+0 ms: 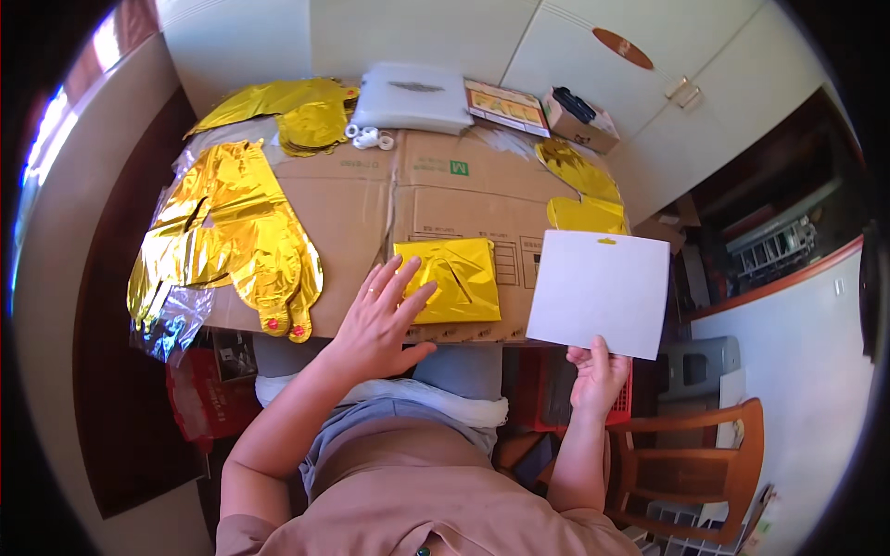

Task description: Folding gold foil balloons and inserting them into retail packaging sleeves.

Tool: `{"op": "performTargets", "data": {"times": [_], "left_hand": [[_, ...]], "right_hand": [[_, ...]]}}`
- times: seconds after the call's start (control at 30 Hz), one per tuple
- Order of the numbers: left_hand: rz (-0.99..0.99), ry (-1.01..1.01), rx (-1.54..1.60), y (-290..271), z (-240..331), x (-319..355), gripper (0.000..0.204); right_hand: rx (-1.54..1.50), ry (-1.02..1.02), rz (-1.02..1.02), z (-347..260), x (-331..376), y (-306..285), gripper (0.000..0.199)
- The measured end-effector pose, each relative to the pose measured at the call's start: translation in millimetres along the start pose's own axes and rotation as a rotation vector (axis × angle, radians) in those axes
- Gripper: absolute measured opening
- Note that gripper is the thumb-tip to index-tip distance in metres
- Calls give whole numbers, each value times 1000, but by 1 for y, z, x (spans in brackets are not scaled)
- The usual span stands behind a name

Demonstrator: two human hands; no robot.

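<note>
1. The white card (598, 287) is pinched at its lower edge between the thumb and fingers of the right hand (598, 378).
2. The left hand (378, 315) is held with fingers spread wide over the left edge of the gold packet (465, 278); contact cannot be told.
3. The packet is laid near the front of the cardboard-covered desk (348, 204), left of the card.

2 hands (375, 322), 1 wht card (598, 295), 1 folded gold pkt (461, 271), 1 wdn chair (745, 454).
</note>
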State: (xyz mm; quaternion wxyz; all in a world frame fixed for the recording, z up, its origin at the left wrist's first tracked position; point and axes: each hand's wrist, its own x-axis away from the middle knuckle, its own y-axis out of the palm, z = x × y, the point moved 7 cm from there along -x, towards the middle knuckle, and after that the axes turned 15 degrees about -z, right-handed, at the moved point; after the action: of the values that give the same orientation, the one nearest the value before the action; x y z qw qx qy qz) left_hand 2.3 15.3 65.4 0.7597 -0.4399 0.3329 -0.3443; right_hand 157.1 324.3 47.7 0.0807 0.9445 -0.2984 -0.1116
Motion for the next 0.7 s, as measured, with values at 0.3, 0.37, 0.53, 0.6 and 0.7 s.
{"op": "performTargets", "data": {"times": [0.3, 0.37, 0.53, 0.6, 0.7], "left_hand": [[-131, 127, -61, 16, -9, -29, 54], [-138, 135, -32, 22, -12, -30, 50], [-74, 157, -115, 27, -10, -29, 45], [-56, 166, -142, 28, -8, -29, 46], [-46, 187, -153, 29, -8, -25, 48]], "right_hand": [[22, 137, -53, 31, 8, -6, 20], [36, 137, -50, 34, 10, -7, 21], [61, 202, -60, 52, 24, 1, 23], [31, 224, -65, 60, 30, 15, 22], [37, 225, -69, 63, 31, 21, 20]]}}
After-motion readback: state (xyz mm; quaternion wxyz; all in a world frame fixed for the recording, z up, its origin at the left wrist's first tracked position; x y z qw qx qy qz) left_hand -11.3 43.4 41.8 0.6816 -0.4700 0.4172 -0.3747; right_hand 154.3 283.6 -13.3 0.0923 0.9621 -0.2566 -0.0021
